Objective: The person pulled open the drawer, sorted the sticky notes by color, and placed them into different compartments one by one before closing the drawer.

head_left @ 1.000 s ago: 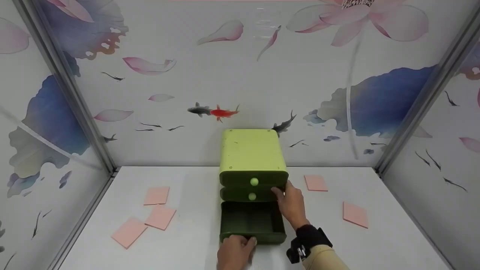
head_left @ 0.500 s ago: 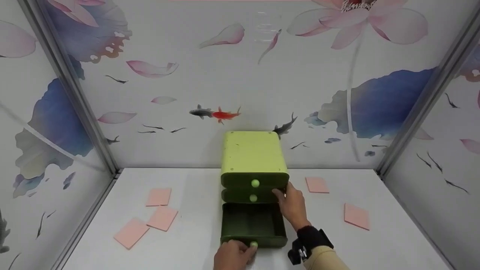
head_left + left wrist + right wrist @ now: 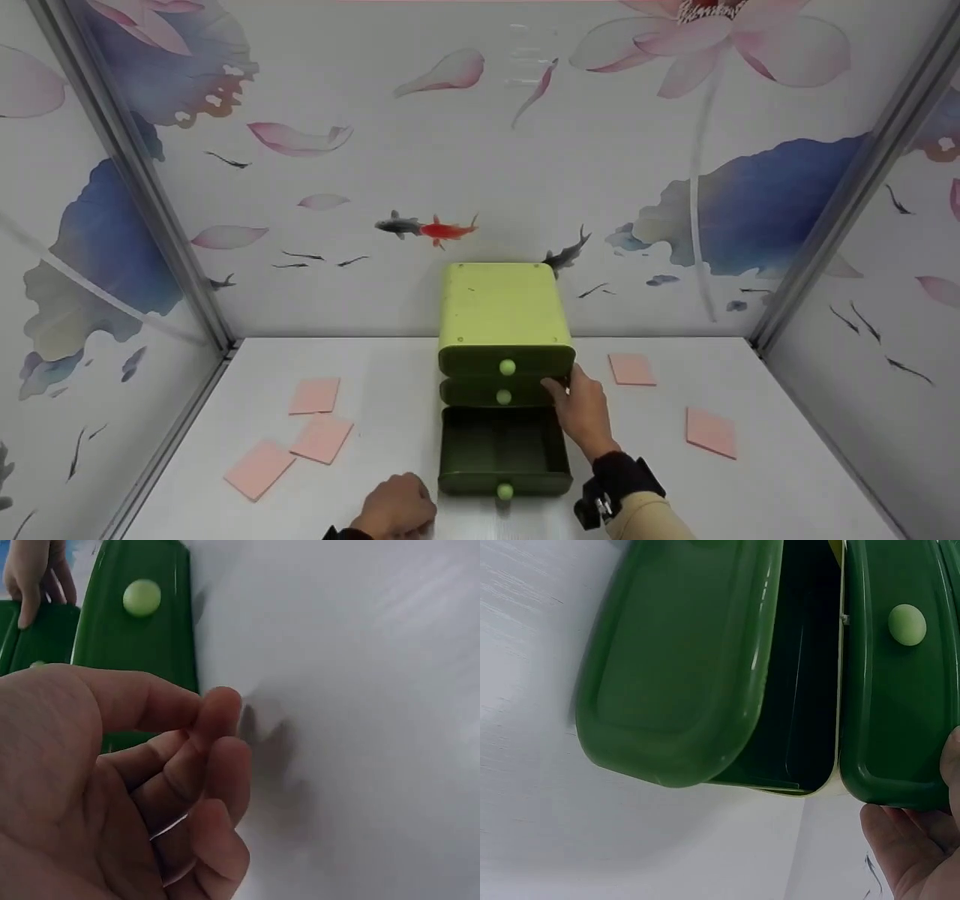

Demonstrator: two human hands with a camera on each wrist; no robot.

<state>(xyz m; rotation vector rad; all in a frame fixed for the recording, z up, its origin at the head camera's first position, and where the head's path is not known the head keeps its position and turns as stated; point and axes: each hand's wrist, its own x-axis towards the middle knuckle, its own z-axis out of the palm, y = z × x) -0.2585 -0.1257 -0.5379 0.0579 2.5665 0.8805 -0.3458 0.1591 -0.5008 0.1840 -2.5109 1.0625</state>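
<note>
A small lime-green cabinet [image 3: 502, 304] with dark green drawer fronts stands at the back middle of the table. Its bottom drawer [image 3: 465, 484] is pulled far out, and its inside looks bare. My right hand [image 3: 585, 411] grips the cabinet's right side at the middle drawer [image 3: 469, 391]; in the right wrist view the thumb lies on that drawer's front and the fingers are at its end. My left hand [image 3: 397, 504] is left of the bottom drawer, apart from its round knob [image 3: 505, 491]. The left wrist view shows loosely curled fingers [image 3: 225, 772] holding nothing.
Several pink square pads lie on the white table [image 3: 375, 420]: a left group with one front pad [image 3: 259, 470], and a back pad [image 3: 632, 369] and a nearer pad [image 3: 711, 433] on the right. Printed panels [image 3: 315, 270] enclose the table's back and sides.
My left hand has let go of the bottom drawer's front and moved left, uncovering the knob. The right hand keeps its hold, and the drawer is still pulled out.
</note>
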